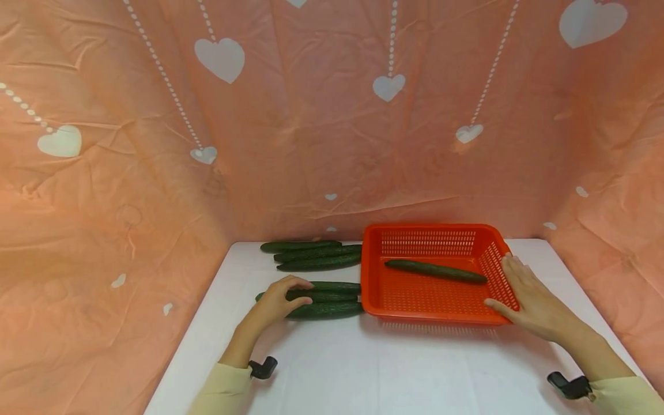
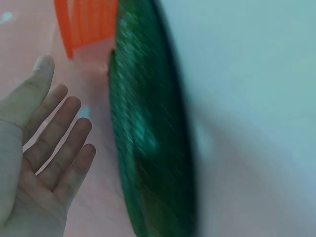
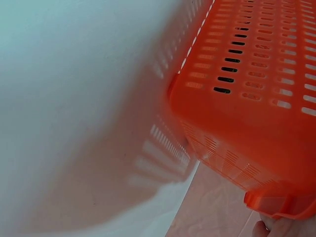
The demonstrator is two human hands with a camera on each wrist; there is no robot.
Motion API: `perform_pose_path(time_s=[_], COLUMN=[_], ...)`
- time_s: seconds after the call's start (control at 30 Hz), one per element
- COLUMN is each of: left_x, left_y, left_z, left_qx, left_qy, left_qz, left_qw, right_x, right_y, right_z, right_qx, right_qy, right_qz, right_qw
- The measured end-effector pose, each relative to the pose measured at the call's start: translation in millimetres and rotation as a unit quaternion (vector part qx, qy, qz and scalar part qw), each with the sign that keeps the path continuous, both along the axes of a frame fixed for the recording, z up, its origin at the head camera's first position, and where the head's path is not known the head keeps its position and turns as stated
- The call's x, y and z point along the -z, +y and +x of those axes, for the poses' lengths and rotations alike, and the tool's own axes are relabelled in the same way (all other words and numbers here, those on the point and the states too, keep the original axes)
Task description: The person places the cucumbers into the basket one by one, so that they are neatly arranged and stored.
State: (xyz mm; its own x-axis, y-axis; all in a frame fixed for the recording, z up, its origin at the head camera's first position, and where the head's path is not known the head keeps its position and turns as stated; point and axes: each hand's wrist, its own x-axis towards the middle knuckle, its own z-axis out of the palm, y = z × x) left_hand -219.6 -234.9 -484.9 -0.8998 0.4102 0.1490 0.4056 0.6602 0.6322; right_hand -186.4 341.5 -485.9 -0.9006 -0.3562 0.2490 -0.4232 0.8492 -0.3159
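My left hand point(image 1: 282, 300) hovers at the left part of the near group of green cucumbers point(image 1: 332, 310), its thumb and fingers apart. In the left wrist view the hand point(image 2: 49, 143) has spread fingers and nothing between them, beside a large, blurred cucumber point(image 2: 148, 123). My right hand point(image 1: 534, 300) rests at the right rim of a red plastic basket point(image 1: 430, 316), fingers straight and thumb apart. A single cucumber point(image 1: 436, 271) lies inside the basket. Only a little of the right hand point(image 3: 286, 228) shows below the basket's rim in the right wrist view.
A second group of cucumbers point(image 1: 316, 253) lies farther back on the white table point(image 1: 332, 369), left of the basket. Orange cloth point(image 1: 332, 144) with pale hearts hangs behind and at both sides. Each wrist wears a black device point(image 1: 263, 368).
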Motion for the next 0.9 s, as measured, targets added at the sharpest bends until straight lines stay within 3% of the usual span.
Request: perform_pose_path(time_s=[0.4,0.6,0.9], left_x=[27.6,31.8,33.6], left_y=[-41.4,-46.9,-44.2], left_z=[9.4,12.0,14.8], left_qx=[-0.032,-0.044,-0.037], left_qy=[0.009,0.006,0.018], left_qz=[-0.058,-0.073,-0.111], left_qw=[0.9977,0.9963,0.993], right_x=[3.8,3.6,1.4], right_y=[0.8,0.7,-0.3], right_z=[-0.2,-0.4,-0.9], right_qx=[0.0,0.003,0.003], right_qy=[-0.005,-0.011,-0.007], right_qz=[-0.008,-0.008,-0.006], right_qw=[1.0,0.9999,0.9999])
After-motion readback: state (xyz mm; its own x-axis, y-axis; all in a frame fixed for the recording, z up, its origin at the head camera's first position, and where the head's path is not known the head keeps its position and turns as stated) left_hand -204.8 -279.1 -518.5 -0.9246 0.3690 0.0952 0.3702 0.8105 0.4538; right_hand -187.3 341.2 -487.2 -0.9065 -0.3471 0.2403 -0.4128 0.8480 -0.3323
